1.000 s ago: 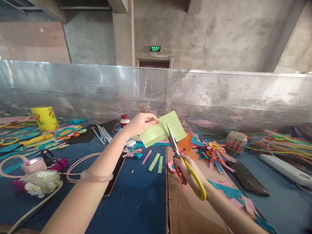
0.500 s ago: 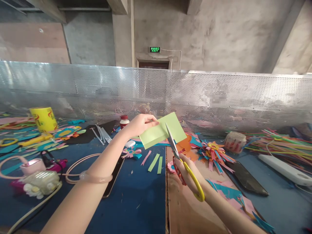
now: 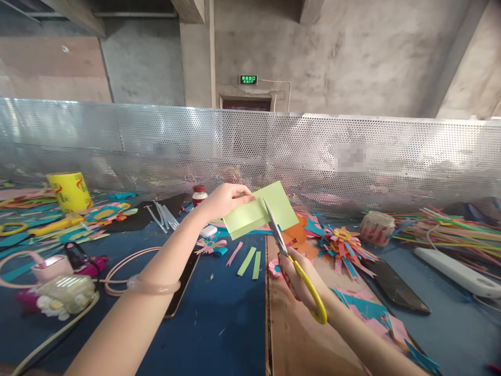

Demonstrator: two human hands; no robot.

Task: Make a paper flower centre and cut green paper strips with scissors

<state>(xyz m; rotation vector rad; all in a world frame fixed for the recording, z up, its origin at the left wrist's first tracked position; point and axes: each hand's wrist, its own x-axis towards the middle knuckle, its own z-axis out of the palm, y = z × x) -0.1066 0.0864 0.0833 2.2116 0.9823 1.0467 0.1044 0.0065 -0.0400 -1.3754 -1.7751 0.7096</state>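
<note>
My left hand pinches the upper left part of a light green paper sheet, held up over the table. Scissors with yellow and red handles are gripped in my right hand. Their blades point up and away and cross the sheet's lower edge near its middle. On the blue table below lie two green paper strips and a pink strip. A pink and blue paper flower rests left of them.
Two phones lie at either side. Paper flowers, a tape roll and a white device are on the right. A yellow roll and cables stand left. A perforated metal screen runs behind.
The blades look slightly more closed on the green sheet, and the scissor handles have shifted a little. My left hand is almost unmoved.
</note>
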